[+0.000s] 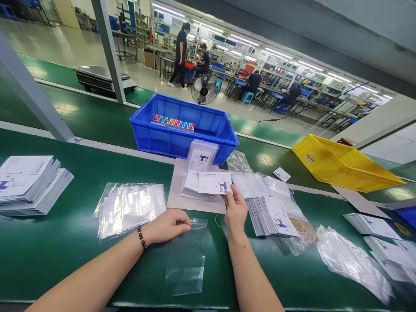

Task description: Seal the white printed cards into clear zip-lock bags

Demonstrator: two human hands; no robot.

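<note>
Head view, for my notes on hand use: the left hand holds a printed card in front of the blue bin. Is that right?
Not quite: the head view shows the right hand, not the left hand, holding the printed card in front of the blue bin. The left hand is at a clear bag.

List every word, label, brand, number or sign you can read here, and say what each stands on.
No text can be quoted with certainty.
White card in the right hand: small print, too small to read.
Left card stack: print, too small.
Banded card stack: print, too small.
Coloured strip in the blue bin: bright marks, unreadable.
Sticker on the yellow bin: too blurred.
</note>
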